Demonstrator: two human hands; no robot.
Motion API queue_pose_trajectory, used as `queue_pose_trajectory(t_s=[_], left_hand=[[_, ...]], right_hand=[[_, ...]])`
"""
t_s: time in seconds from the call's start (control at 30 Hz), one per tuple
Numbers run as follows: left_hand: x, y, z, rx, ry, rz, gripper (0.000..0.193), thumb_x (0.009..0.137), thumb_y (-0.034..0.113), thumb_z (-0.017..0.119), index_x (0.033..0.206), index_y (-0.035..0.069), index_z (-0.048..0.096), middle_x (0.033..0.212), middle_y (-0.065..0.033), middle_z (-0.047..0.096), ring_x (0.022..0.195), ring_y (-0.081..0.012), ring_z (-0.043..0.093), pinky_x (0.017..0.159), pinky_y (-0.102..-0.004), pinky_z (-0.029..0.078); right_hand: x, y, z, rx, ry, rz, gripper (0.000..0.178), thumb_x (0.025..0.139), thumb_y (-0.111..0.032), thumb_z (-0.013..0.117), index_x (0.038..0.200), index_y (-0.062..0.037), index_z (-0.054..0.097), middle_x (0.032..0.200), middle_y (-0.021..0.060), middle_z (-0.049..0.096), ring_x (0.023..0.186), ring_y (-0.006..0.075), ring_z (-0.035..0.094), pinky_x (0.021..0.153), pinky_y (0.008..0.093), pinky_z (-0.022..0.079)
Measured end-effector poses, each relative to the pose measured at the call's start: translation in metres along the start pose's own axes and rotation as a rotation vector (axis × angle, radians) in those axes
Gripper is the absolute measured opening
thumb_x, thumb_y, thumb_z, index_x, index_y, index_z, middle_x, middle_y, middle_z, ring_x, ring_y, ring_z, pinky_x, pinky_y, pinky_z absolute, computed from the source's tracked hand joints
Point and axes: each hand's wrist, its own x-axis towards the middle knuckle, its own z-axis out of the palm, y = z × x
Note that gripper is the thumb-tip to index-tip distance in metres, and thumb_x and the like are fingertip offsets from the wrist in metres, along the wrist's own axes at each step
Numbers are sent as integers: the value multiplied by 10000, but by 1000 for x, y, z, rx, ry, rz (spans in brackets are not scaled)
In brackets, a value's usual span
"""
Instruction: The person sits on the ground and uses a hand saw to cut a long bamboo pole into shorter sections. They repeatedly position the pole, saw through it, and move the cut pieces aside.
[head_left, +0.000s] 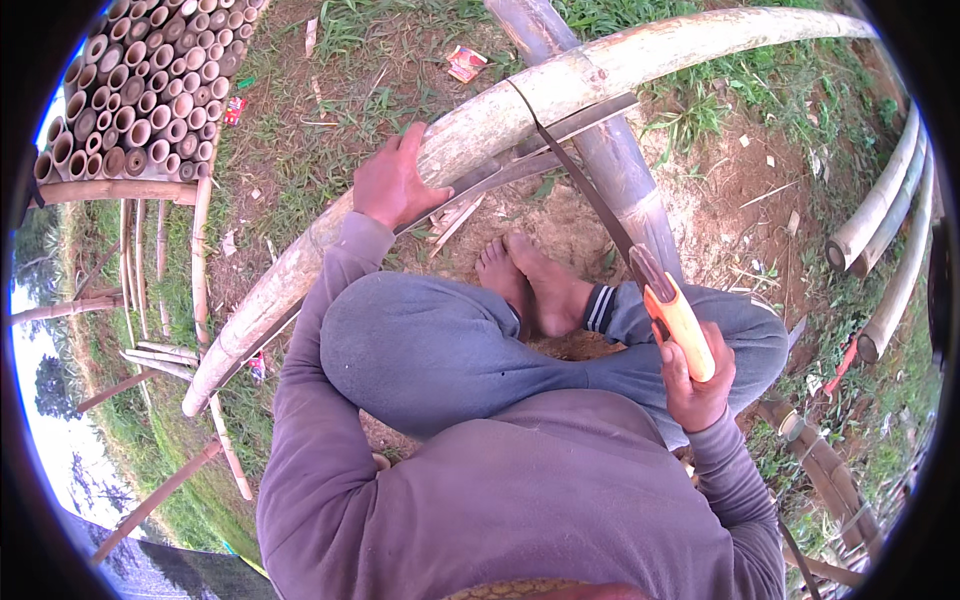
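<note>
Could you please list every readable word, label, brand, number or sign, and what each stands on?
No text can be read here.
Red-and-yellow wrapper on the ground: any print is too small and blurred.
Red wrapper near the stacked bamboo pieces: likewise.
Orange saw handle in the right hand: no legible lettering.
</note>
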Motion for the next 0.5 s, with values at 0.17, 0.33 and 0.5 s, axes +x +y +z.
queue_pose_trajectory(t_s=[0.17, 0.33, 0.5], left_hand=[[-8, -1, 5, 86, 325, 331, 899, 756, 410, 926, 1517, 138, 531, 1304, -173, 700, 1091, -396, 718, 936, -506, 581], [-74, -22, 66, -351, 56, 277, 629, 903, 395, 855, 1426, 139, 620, 1124, -120, 732, 958, -308, 737, 818, -449, 604], [-93, -39, 136, -1908, -124, -1007, 487, 999, 408, 778, 1391, 152, 644, 1105, -78, 738, 905, -253, 732, 776, -446, 620]], right_hand=[[118, 15, 82, 8, 29, 73, 337, 983, -249, 813, 1152, 22, 704, 893, 203, 762, 826, 306, 785, 728, 395, 590], [167, 15, 109, 67, 38, 4, 311, 1000, -268, 804, 1094, 20, 732, 819, 170, 732, 743, 238, 721, 678, 384, 552], [159, 27, 117, 193, 55, 5, 287, 1031, -224, 778, 1157, 31, 737, 807, 53, 706, 735, 94, 612, 663, 318, 518]])
